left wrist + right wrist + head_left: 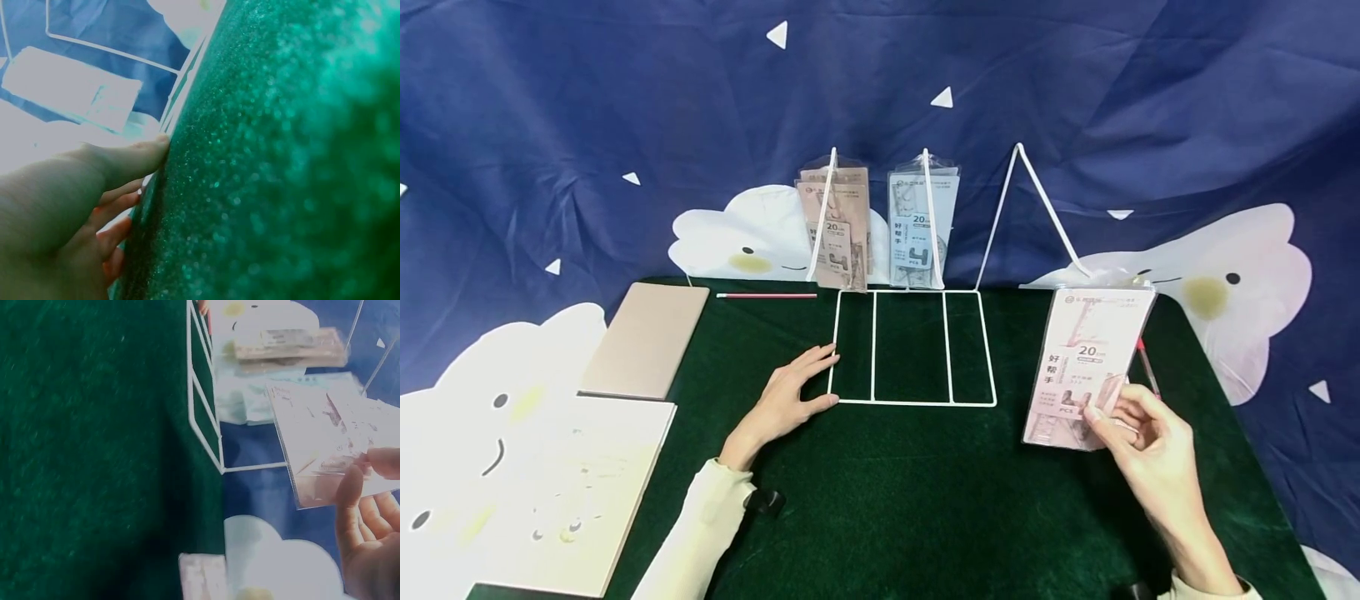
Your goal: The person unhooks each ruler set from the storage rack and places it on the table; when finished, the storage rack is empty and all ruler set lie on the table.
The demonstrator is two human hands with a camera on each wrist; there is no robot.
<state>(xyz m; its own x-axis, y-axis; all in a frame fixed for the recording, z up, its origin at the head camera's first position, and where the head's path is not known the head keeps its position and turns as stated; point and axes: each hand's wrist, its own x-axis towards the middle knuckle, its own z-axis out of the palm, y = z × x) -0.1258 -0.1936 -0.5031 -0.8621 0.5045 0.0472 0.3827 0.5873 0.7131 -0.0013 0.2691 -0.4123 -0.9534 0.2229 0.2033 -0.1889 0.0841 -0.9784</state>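
Note:
A pink ruler-set packet (1086, 350) in clear plastic is pinched between the thumb and fingers of my right hand (1150, 450), upright at the right of the table. It also shows in the right wrist view, ahead of the right hand (375, 531). A white wire rack (950, 358) stands centrally with three raised arms. Brown packets (842, 225) hang on its left arm and blue packets (917, 233) on the middle one; the right arm (1048, 204) carries nothing. My left hand (786, 396) rests at the rack base's left side, fingertips touching the wire.
At the left lie a beige notebook (647, 337) and a pale book (587, 492). Behind the rack's left side is a pink pencil (767, 296). A red pen (1150, 367) lies partly behind the right hand. Another pinkish item (204, 576) shows low in the right wrist view.

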